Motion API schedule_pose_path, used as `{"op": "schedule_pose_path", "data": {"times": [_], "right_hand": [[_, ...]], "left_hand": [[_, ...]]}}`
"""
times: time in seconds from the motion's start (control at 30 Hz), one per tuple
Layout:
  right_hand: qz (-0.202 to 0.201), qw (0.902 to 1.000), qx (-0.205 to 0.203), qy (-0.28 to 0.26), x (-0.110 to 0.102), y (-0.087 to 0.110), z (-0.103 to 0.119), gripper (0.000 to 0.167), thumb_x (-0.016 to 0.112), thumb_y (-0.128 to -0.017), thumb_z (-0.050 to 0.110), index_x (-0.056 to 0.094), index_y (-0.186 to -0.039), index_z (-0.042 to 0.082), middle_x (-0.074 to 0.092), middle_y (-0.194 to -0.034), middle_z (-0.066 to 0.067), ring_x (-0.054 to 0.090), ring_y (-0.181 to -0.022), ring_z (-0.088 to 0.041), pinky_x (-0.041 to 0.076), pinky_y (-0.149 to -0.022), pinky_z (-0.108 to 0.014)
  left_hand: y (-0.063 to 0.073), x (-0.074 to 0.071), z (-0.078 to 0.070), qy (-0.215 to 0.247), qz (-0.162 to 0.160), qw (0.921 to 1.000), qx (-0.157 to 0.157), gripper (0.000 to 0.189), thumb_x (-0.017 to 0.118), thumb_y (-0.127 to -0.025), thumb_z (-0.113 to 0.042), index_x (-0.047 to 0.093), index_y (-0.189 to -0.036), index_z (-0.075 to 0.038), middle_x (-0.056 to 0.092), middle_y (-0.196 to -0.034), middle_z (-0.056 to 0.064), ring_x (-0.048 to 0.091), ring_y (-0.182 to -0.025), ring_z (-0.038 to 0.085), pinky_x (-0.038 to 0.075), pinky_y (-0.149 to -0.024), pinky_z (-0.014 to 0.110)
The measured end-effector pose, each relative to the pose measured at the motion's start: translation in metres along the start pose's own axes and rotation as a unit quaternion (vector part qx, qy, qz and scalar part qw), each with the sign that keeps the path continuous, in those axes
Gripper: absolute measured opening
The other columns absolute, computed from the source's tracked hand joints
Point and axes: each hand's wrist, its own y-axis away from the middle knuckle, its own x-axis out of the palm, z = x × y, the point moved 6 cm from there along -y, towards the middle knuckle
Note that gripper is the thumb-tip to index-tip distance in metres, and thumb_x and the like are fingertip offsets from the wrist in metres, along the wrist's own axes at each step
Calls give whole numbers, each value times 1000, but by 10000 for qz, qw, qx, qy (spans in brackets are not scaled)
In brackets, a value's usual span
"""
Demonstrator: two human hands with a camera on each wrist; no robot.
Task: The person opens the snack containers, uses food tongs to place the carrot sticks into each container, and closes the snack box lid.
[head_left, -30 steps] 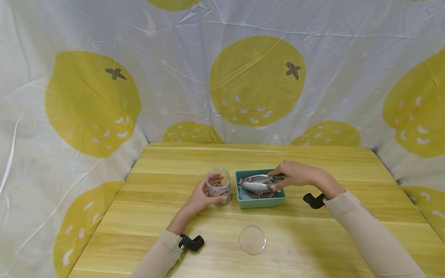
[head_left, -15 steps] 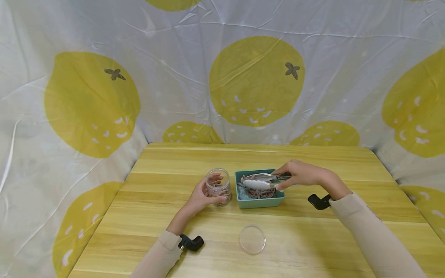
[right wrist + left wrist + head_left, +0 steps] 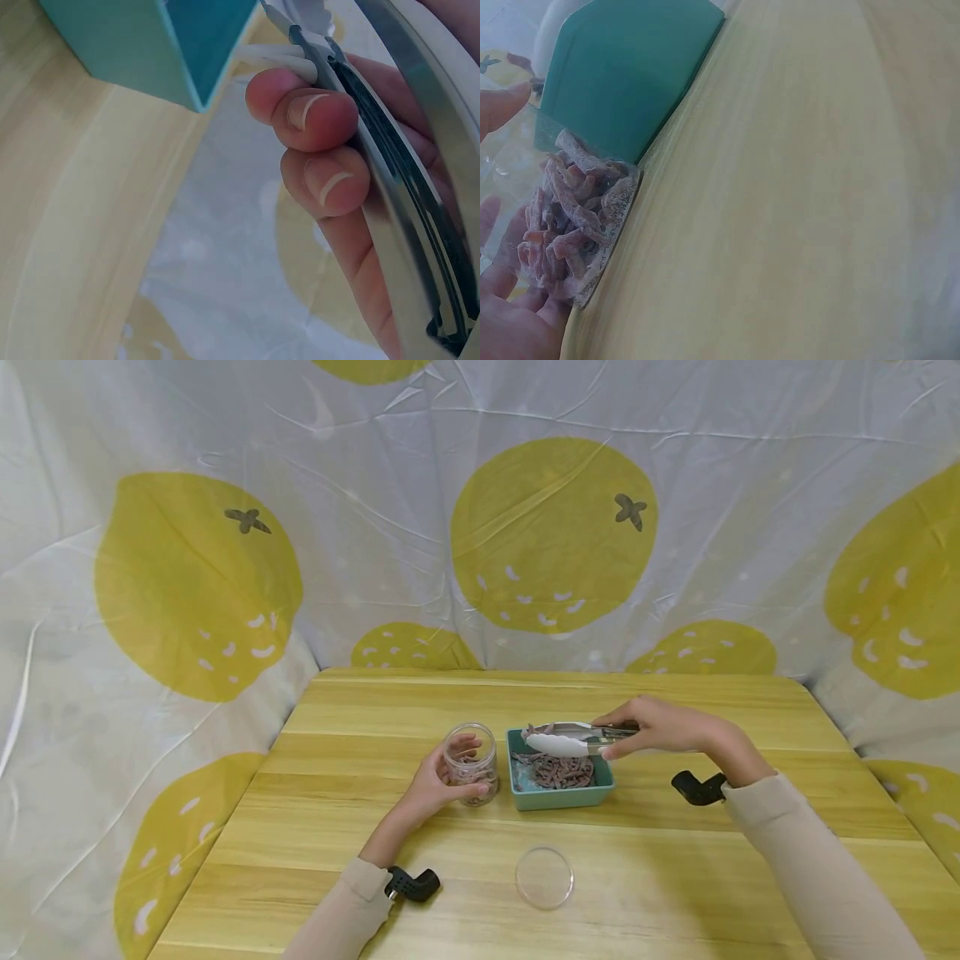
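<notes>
My left hand [image 3: 433,787] grips a clear jar [image 3: 471,770] that stands upright, lidless, on the table. In the left wrist view, brownish-purple dried strips [image 3: 574,217] with a pale powdery coating fill the jar's lower part. My right hand [image 3: 660,727] holds metal tongs [image 3: 558,743], fingers and thumb on their two arms. A few strips stick out between the tong tips, over the teal rectangular box [image 3: 566,800]. More of the same strips [image 3: 562,772] lie heaped inside that box. In the right wrist view, the fingers [image 3: 330,176] curl round one tong arm.
A round clear lid [image 3: 544,878] lies flat on the wooden table [image 3: 375,710], in front of the jar and box. The box stands just right of the jar. Behind the table hangs a lemon-print cloth [image 3: 375,527].
The right hand has lifted the tongs up from the heap in the box, with some strips between the tips, and shifted slightly right. The left hand and jar stay put.
</notes>
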Motion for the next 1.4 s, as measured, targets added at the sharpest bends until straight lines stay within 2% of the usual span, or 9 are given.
{"op": "schedule_pose_path", "data": {"times": [0.07, 0.13, 0.23, 0.3, 0.37, 0.63, 0.87, 1.1, 1.4], "right_hand": [[-45, 10000, -36, 52, -4, 1, 2, 63, 70, -94, 39, 55, -139, -3, 68, -97, -9, 29, -52, -5, 45, -71, -31], [-57, 10000, -43, 52, -8, 2, 6, 62, 69, -94, 38, 55, -140, -2, 61, -81, -7, 28, -51, -5, 45, -71, -31], [-152, 9998, -87, 64, -15, 2, 13, 62, 69, -95, 37, 55, -140, -1, 68, -107, -9, 31, -51, -5, 45, -73, -31], [-161, 9998, -101, 58, -19, 2, 18, 62, 69, -94, 37, 54, -141, -1, 67, -99, -10, 28, -50, -6, 46, -71, -32], [-194, 9997, -120, 112, -22, 0, 23, 62, 70, -94, 38, 54, -141, 0, 68, -112, -8, 34, -52, -7, 46, -71, -32], [-19, 9992, -284, 270, -30, -14, 44, 63, 70, -94, 40, 54, -142, 3, 49, -70, 4, 34, -56, -9, 40, -62, -29], [227, 9978, -511, 353, -29, -31, 60, 61, 70, -94, 39, 55, -141, 3, 32, -58, 7, 20, -51, -8, 30, -55, -28], [401, 9967, -483, 510, -26, -46, 68, 59, 72, -92, 39, 59, -139, 6, 61, -81, 4, 30, -54, -8, 35, -58, -28], [891, 9922, -639, 599, -28, -66, 91, 48, 74, -92, 29, 65, -131, 3, 70, -96, 4, 50, -67, -10, 41, -63, -29]], "left_hand": [[0, 0, 0, 2, -4, 10000, -12, 80, 82, -78, 5, 41, -147, 0, 44, -148, 23, 39, -138, 38, 42, -105, 27], [0, 0, 0, 14, -7, 10000, -23, 80, 82, -78, 5, 41, -147, 0, 44, -148, 23, 39, -138, 38, 42, -105, 27], [0, 0, -1, 31, -14, 10000, -22, 80, 82, -78, 5, 41, -147, 0, 44, -148, 23, 39, -138, 38, 42, -105, 27], [1, 0, -1, 35, -9, 10000, -8, 80, 82, -78, 5, 41, -147, 0, 44, -148, 23, 39, -138, 38, 42, -105, 27], [1, 0, -1, 24, -10, 10000, -1, 80, 82, -78, 5, 41, -147, -1, 45, -148, 22, 39, -138, 37, 42, -106, 27], [0, -2, 4, -57, -51, 10000, -46, 81, 83, -79, 2, 41, -148, -3, 47, -147, 19, 42, -137, 34, 42, -106, 28], [0, -1, 3, -21, -25, 10000, -48, 82, 84, -78, 2, 40, -148, -1, 45, -148, 23, 39, -138, 38, 42, -106, 28], [-1, 0, 2, -1, -24, 10000, -15, 80, 83, -78, 2, 42, -147, -4, 45, -147, 24, 38, -138, 41, 41, -106, 27], [2, -3, 5, -224, -104, 9996, -101, 75, 86, -79, -7, 47, -143, -10, 46, -147, 22, 41, -137, 38, 42, -107, 34]]}}
